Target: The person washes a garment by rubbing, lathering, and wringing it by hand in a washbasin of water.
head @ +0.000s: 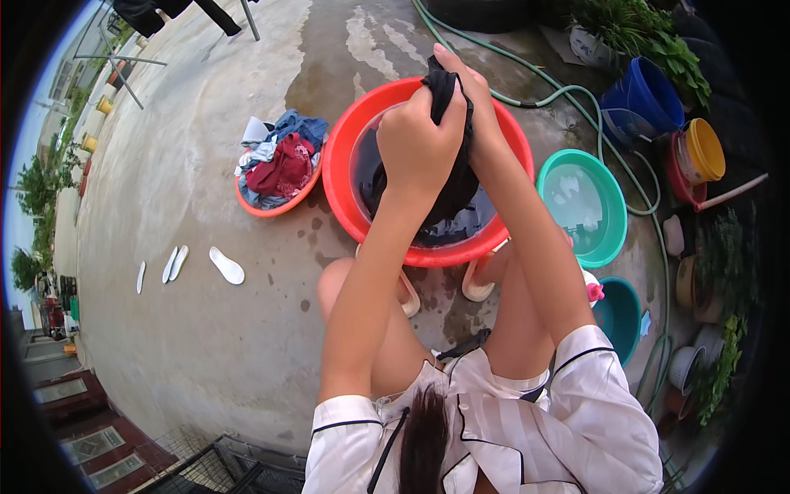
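Observation:
A wet black cloth garment (455,185) hangs from both my hands into a large red plastic basin (338,154) with dark water in it. My left hand (421,136) is closed in a fist around the upper part of the cloth. Beside it on the right, my right hand (472,92) grips the same bunched cloth, its fingers partly hidden behind the fabric. Which of the hands is left or right follows from the arms, which do not cross. The lower part of the garment lies in the water, partly covered by my left forearm.
An orange basin (278,211) of mixed clothes (284,167) stands left. At right are a green basin of water (619,213), a teal basin (620,321), a green hose (574,89), a blue bucket (642,102) and a yellow bucket (705,151). White insoles (227,267) lie on the concrete.

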Motion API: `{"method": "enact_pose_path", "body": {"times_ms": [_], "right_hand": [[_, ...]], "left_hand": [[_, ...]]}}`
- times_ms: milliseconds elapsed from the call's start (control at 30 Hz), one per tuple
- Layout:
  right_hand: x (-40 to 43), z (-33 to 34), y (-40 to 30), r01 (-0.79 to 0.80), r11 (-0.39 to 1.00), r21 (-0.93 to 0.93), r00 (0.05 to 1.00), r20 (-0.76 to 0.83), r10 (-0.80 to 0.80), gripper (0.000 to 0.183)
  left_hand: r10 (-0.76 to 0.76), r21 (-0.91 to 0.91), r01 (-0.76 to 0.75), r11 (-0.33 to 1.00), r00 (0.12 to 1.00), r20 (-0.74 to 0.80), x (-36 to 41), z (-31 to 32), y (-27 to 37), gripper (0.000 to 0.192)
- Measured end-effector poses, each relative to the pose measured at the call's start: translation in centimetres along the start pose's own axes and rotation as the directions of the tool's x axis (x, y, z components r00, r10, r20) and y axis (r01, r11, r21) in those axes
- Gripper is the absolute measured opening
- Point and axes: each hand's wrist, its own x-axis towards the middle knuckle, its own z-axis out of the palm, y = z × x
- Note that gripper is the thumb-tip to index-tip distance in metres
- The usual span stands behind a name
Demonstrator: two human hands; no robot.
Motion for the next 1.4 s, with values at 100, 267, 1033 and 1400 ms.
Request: {"method": "enact_pose_path", "body": {"times_ms": [100,267,1033,1400], "right_hand": [[-1.2,2.3,1.0,0.11,0.983,-0.146,0.994,0.027,-0.107,0.028],[-1.0,1.9,1.3,0.156,0.978,-0.139,0.988,0.016,-0.155,0.029],[-1.3,2.9,1.4,0.075,0.992,-0.101,0.997,0.041,-0.071,0.025],[0.2,0.7,0.7,0.016,1.0,0.006,0.999,-0.043,-0.016,0.026]], "left_hand": [[-0.069,-0.002,0.07,0.998,0.987,-0.143,2.7,-1.2,-3.2,0.038],[-0.163,-0.036,0.16,0.987,0.977,-0.14,2.2,-0.3,-2.3,0.039],[-0.291,-0.105,0.28,0.954,0.952,-0.099,3.2,-1.7,-3.6,0.037],[-0.073,-0.086,0.07,0.994,0.997,-0.039,1.1,0.1,-1.1,0.036]]}}
